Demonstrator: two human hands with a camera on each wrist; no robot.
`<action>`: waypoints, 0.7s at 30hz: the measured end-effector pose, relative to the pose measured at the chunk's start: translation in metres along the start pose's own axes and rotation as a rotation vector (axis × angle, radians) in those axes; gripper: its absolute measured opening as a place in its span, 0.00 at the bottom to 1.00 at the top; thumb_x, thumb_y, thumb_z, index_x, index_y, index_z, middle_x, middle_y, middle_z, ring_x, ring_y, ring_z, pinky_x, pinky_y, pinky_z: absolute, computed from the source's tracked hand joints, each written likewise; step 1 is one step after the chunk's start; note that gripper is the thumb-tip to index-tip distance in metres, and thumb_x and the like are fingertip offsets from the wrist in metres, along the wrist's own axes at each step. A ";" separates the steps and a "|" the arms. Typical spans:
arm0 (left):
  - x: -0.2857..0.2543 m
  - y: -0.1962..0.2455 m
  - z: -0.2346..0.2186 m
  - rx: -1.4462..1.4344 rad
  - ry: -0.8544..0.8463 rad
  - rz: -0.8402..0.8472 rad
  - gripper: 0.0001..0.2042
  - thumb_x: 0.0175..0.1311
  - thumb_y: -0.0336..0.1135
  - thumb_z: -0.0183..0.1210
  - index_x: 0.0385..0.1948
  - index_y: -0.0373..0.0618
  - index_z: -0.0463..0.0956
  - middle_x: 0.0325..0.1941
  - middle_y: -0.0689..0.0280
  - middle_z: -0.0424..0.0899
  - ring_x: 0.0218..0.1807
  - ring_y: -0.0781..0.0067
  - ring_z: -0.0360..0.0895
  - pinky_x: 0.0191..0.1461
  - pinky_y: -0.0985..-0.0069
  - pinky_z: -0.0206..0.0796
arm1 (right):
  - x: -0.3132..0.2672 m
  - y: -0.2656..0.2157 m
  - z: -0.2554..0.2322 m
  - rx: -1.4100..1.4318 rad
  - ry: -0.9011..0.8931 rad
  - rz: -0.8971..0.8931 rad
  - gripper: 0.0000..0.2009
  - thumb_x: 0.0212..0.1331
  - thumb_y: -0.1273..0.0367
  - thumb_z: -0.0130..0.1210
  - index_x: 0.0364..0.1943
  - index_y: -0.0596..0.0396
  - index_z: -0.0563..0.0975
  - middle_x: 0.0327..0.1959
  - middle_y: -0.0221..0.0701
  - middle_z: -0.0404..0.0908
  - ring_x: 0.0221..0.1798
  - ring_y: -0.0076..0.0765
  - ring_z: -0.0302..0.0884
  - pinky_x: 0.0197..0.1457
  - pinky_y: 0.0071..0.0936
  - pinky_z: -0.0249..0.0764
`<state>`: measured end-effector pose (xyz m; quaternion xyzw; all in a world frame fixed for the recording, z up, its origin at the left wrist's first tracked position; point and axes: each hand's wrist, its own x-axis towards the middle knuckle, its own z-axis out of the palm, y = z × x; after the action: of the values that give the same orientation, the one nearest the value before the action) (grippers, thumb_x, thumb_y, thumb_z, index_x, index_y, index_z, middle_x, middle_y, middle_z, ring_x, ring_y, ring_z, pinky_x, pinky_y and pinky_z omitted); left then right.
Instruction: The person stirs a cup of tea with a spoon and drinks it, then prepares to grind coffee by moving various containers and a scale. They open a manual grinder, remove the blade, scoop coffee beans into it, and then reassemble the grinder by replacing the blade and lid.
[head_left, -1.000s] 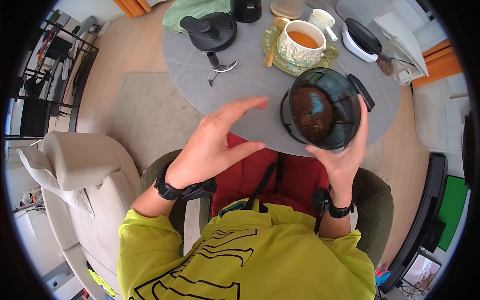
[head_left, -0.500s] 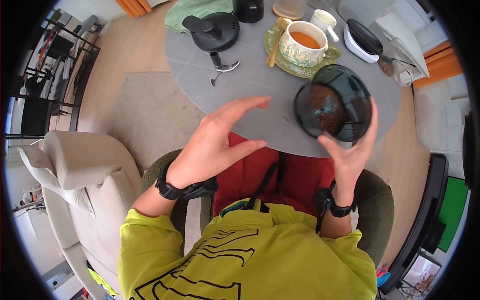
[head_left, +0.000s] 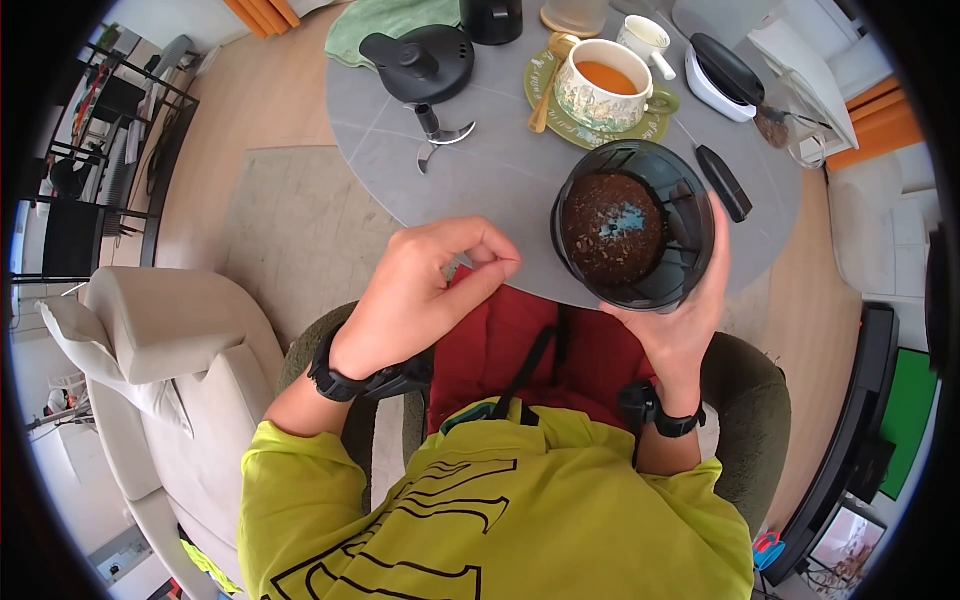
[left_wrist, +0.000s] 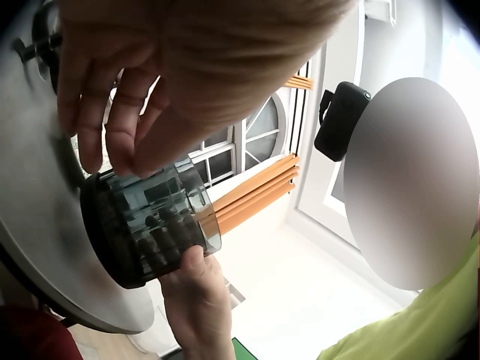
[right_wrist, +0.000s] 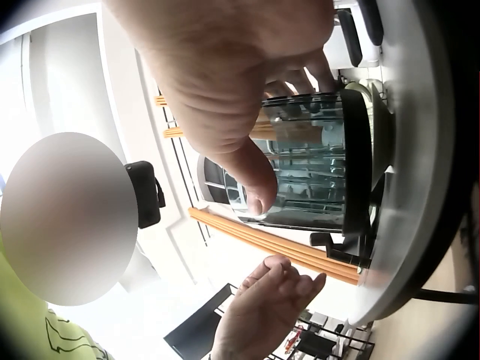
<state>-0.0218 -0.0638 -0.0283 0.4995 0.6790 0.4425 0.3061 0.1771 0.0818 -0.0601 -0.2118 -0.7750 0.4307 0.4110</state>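
Right of the curled left hand point(head_left: 415, 292), a tinted container point(head_left: 688, 232) is gripped by the right hand point(head_left: 682, 328).

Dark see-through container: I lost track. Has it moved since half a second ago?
Yes, the container moved leftward in the head view, away from the black oblong object.
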 end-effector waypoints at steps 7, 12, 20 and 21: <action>0.000 -0.001 0.000 0.056 0.015 -0.017 0.04 0.62 0.27 0.60 0.28 0.37 0.79 0.25 0.67 0.82 0.30 0.83 0.75 0.37 0.82 0.66 | 0.000 -0.002 0.001 -0.017 -0.034 -0.026 0.59 0.31 0.71 0.79 0.70 0.62 0.50 0.65 0.43 0.64 0.65 0.40 0.67 0.67 0.37 0.66; 0.000 -0.006 0.003 0.048 0.077 0.079 0.13 0.63 0.32 0.61 0.20 0.37 0.71 0.14 0.63 0.66 0.17 0.71 0.58 0.22 0.73 0.55 | -0.002 0.009 -0.006 0.022 0.022 0.009 0.58 0.32 0.69 0.79 0.70 0.63 0.50 0.67 0.44 0.62 0.67 0.41 0.65 0.70 0.37 0.63; 0.000 -0.005 0.000 0.078 0.041 0.002 0.12 0.63 0.29 0.60 0.19 0.38 0.72 0.17 0.69 0.75 0.23 0.84 0.70 0.30 0.82 0.61 | 0.001 0.004 -0.006 0.074 0.097 0.052 0.58 0.30 0.66 0.80 0.70 0.63 0.53 0.67 0.44 0.61 0.67 0.42 0.64 0.71 0.37 0.61; -0.001 -0.005 0.000 0.073 0.050 -0.004 0.12 0.63 0.29 0.60 0.19 0.38 0.72 0.17 0.69 0.75 0.23 0.84 0.69 0.30 0.81 0.61 | 0.003 0.006 -0.005 0.166 0.160 0.099 0.58 0.30 0.66 0.80 0.70 0.63 0.53 0.67 0.43 0.61 0.67 0.41 0.64 0.70 0.36 0.61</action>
<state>-0.0239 -0.0650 -0.0330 0.4976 0.7033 0.4292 0.2714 0.1792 0.0893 -0.0626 -0.2488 -0.6899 0.4949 0.4661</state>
